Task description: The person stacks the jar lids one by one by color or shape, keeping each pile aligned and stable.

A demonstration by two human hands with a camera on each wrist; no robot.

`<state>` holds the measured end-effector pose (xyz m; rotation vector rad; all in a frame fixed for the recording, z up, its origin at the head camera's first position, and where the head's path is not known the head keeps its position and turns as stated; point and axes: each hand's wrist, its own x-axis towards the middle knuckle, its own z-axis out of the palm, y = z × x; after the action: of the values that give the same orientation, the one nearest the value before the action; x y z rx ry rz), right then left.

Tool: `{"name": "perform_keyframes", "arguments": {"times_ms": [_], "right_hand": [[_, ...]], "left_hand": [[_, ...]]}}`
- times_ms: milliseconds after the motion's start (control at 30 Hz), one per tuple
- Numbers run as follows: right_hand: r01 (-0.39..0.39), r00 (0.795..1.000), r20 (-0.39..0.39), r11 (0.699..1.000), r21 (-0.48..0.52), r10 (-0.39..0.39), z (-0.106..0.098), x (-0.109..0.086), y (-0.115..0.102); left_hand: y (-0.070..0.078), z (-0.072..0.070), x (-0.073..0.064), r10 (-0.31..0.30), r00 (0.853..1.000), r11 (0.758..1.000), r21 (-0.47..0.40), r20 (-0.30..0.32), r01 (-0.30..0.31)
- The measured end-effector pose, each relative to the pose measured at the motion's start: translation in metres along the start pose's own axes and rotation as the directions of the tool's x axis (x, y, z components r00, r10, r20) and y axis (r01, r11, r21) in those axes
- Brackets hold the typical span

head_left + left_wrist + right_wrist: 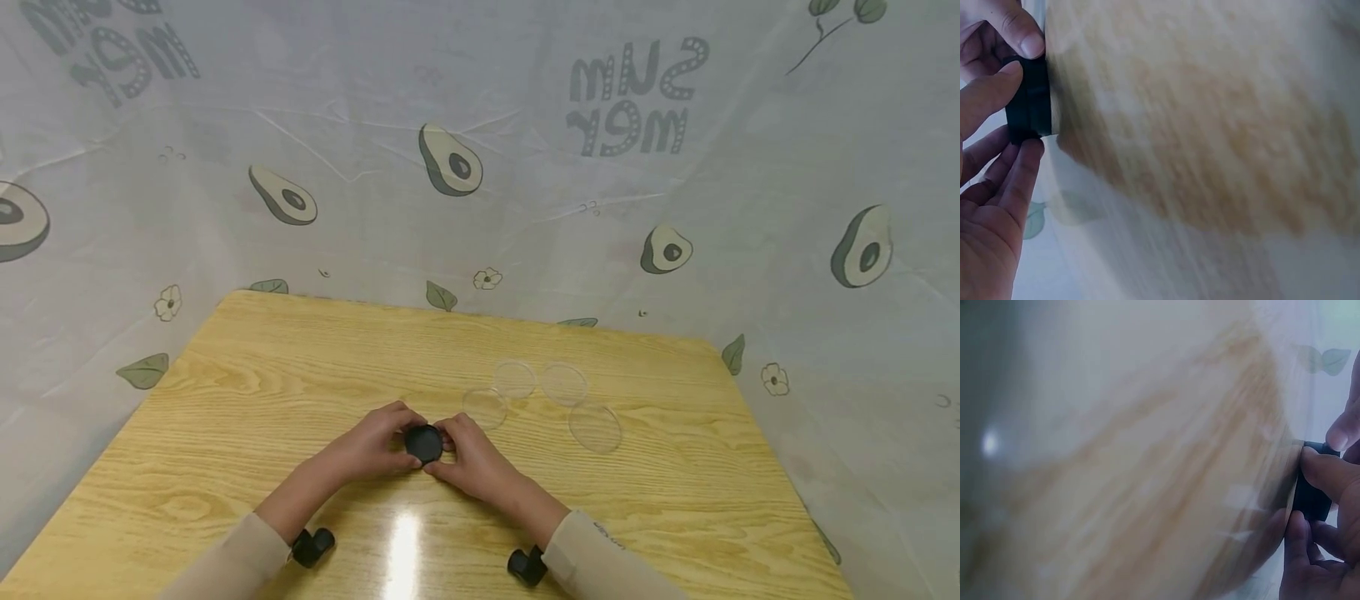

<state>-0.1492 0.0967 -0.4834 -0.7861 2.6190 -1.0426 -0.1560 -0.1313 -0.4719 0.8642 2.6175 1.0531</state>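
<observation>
Left hand [386, 443] and right hand [476, 461] pinch a black round piece [423, 444], partly hiding it; right of it, barely visible clear discs [596, 427]

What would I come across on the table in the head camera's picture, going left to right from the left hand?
Left hand → black round piece → right hand → back left clear disc → back right clear disc → rightmost clear disc.
</observation>
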Motion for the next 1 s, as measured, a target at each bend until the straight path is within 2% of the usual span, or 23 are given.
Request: {"name": "perform_keyframes", "arguments": {"times_ms": [267, 533, 800, 1000], "right_hand": [[-0.014, 1.000, 0.008, 1.000, -0.002, 0.014, -0.0012, -0.0002, -0.0017], [-0.027, 0.999, 0.017, 1.000, 0.010, 0.027, -0.0019, 0.0006, -0.0028], [-0.032, 0.999, 0.021, 0.999, 0.017, 0.031, -0.0011, 0.0000, -0.0026], [-0.028, 0.999, 0.021, 0.999, 0.017, 0.027, -0.0015, -0.0002, -0.0035]], "left_hand": [[-0.0023, 0.0024, 0.0009, 0.034, 0.999, 0.999, 0.016, -0.014, -0.034], [-0.0004, 0.0019, 0.0012, 0.053, 0.999, 0.995, 0.080, -0.005, -0.052], [0.0023, 0.0026, 0.0005, 0.041, 0.999, 0.994, 0.103, -0.013, -0.039], [0.0033, 0.0025, 0.0019, 0.022, 1.000, 0.995, 0.098, 0.004, -0.022]]}}
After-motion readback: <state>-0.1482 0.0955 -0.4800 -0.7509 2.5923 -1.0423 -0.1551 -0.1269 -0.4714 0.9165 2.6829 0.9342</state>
